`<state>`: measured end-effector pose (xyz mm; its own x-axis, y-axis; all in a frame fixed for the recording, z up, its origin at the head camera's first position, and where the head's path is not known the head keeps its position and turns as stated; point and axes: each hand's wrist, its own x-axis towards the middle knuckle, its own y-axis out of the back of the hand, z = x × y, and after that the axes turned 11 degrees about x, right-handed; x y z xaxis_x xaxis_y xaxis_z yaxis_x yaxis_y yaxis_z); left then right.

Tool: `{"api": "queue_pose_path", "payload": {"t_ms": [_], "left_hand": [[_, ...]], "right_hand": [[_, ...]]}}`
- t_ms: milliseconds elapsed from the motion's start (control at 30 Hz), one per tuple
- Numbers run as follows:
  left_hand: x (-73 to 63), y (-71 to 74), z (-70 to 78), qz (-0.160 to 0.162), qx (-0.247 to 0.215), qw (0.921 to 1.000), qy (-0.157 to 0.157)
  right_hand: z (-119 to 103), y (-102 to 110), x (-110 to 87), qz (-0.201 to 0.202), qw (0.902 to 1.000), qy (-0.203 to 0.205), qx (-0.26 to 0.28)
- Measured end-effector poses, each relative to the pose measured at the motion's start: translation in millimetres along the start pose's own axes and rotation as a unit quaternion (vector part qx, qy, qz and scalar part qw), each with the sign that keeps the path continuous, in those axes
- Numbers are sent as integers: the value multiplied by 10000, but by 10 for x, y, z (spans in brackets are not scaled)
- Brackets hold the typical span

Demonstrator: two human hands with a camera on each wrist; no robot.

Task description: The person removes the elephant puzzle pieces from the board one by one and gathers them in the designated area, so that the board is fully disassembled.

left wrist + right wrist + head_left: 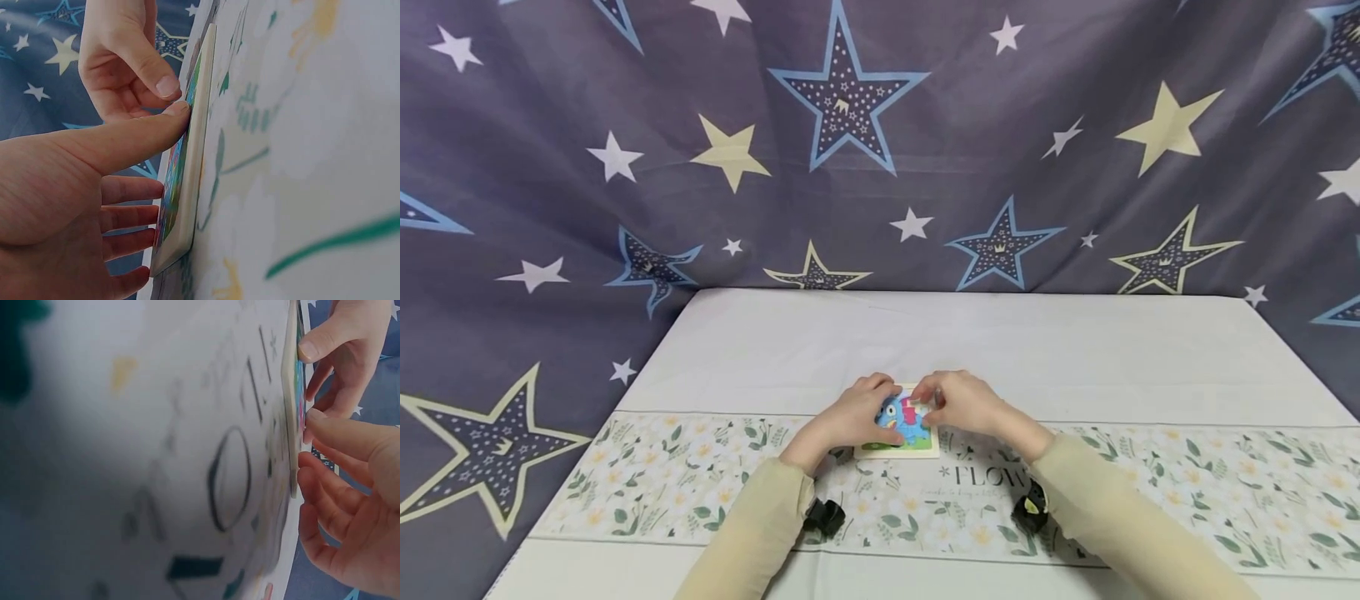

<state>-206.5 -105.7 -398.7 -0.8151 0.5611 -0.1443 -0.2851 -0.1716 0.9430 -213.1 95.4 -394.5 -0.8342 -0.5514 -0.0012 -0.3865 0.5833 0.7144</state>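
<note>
A small wooden jigsaw puzzle [934, 452] with a pale frame lies flat on the table, its picture showing a blue animal with a round eye, a pink patch and green ground. My left hand [859, 412] is spread over its left side; in the left wrist view the thumb [156, 132] touches the picture near the lower edge, and the fingers reach along the far side. Over the upper right part is my right hand [964, 402], fingers loosely bent, with thumb and fingertips at the pink patch and right edge. Both hands partly hide the picture.
A floral runner [685, 467] with printed lettering crosses the white tabletop [1045, 350]. Behind the table hangs a dark curtain [925, 100] patterned with stars. Black devices [825, 517] are worn at both wrists, close over the runner.
</note>
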Motion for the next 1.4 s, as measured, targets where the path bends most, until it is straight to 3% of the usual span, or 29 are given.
{"api": "queue_pose_path", "payload": {"t_ms": [500,1400], "left_hand": [[-1,-18,-19,107,49,9999,-96],[-13,-27,-8,82,-9,9999,-80]], "right_hand": [[-14,-62,27,-129,9997,-151,-144],[-28,-96,-18,67,9960,93,-888]]}}
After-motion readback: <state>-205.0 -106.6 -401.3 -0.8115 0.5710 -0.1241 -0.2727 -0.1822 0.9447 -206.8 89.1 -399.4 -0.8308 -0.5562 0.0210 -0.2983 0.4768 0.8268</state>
